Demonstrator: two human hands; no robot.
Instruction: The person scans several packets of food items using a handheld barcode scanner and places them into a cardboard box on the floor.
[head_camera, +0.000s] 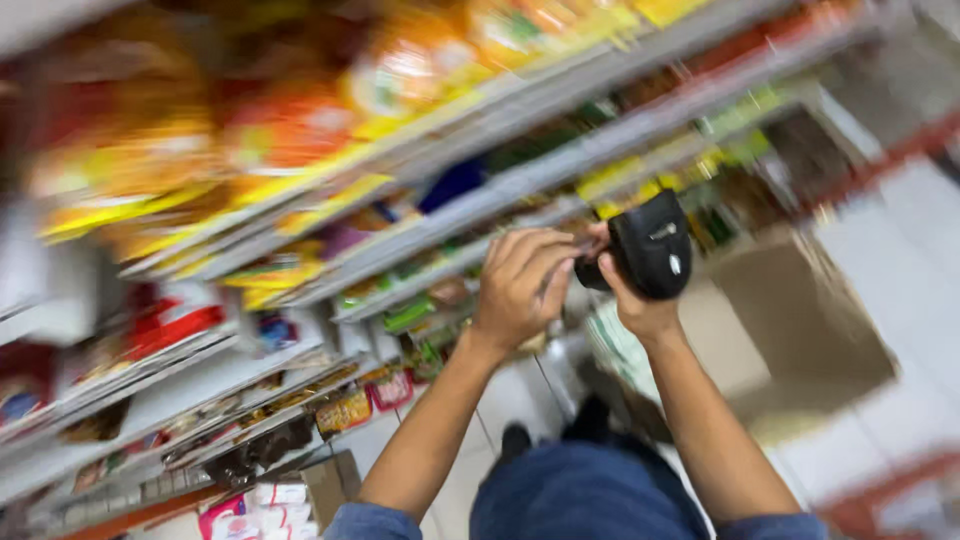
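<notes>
Black handheld scanner (650, 245) is gripped by right hand (628, 300); left hand (520, 285), fingers curled, touches its end from 9 o'clock

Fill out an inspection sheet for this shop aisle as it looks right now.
Surface: tiled floor, pale, blurred.
Job's things: black handheld device, held up in front of the shelves.
Clutter: open cardboard box on the floor; small packets low down at left.
Grippers: right hand grips the device; left hand touches its near end.
Cables: nothing seen.
Surroundings: shelves stocked with orange and yellow packets, heavily blurred.
</notes>
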